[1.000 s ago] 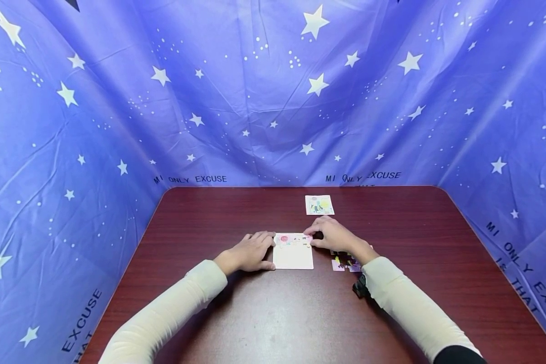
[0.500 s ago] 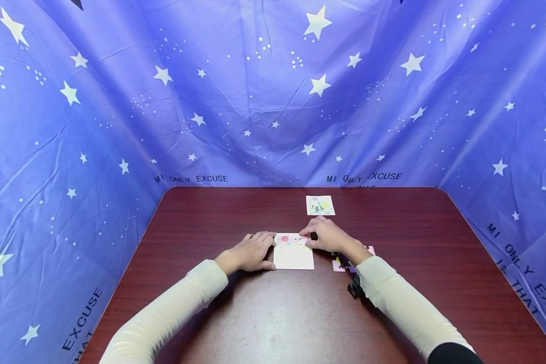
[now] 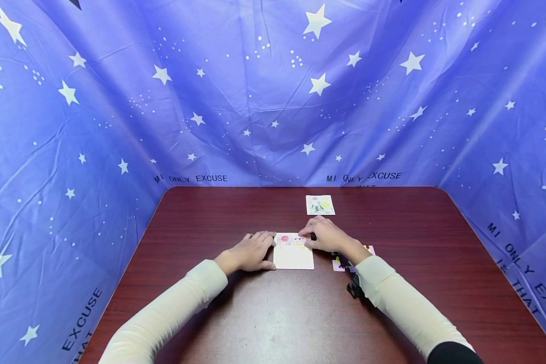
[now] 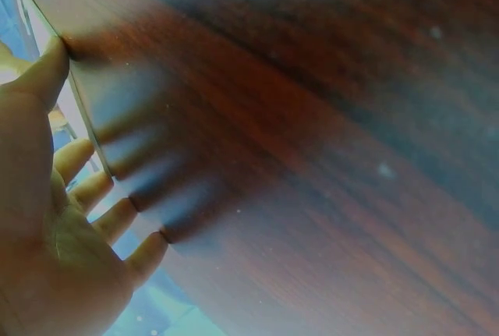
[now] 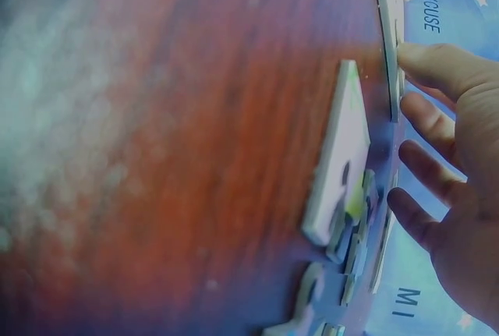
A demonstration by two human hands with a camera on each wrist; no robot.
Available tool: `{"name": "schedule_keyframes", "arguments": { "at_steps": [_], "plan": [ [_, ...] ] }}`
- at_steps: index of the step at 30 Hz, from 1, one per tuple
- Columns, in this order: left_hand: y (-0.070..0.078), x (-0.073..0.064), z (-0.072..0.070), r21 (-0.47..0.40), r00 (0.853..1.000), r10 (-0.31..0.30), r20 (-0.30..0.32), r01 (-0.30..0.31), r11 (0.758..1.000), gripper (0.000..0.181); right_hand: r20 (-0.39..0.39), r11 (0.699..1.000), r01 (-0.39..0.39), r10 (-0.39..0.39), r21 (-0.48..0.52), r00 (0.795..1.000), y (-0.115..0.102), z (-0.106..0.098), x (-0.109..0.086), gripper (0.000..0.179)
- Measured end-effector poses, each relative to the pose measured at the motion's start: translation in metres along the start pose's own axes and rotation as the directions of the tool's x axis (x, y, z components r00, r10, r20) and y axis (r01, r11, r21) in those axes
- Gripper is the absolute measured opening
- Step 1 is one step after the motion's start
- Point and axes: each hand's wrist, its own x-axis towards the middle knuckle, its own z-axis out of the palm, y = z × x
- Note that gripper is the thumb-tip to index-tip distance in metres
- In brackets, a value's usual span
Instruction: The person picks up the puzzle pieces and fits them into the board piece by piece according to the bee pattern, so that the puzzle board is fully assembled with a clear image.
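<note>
A white puzzle board lies flat on the table, a row of joined puzzle pieces along its far part. My left hand steadies the board at its left edge, thumb near the front corner. In the left wrist view its fingers are spread, tips down at the table and board edge. Above the board's far right part, my right hand pinches a puzzle piece at the end of the row between thumb and index finger; the fingers mostly cover it. The right wrist view shows the thumb at the board.
Loose puzzle pieces lie right of the board, partly hidden under the right forearm; one pale piece stands out in the right wrist view. A square bee picture card lies farther back. Starry blue cloth surrounds the table.
My right hand has shifted slightly left over the row of pieces, then stayed nearly still. The left hand has kept its place at the board's edge.
</note>
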Motion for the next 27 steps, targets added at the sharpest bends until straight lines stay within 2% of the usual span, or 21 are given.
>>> {"name": "schedule_keyframes", "arguments": {
  "at_steps": [27],
  "plan": [
    [-0.0009, 0.0011, -0.0003, 0.013, 1.000, 0.016, 0.001, -0.016, 1.000, 0.063, 0.004, 1.000, -0.013, 0.013, -0.005, 1.000, -0.0061, -0.0010, 0.0012, 0.024]
  ]
}}
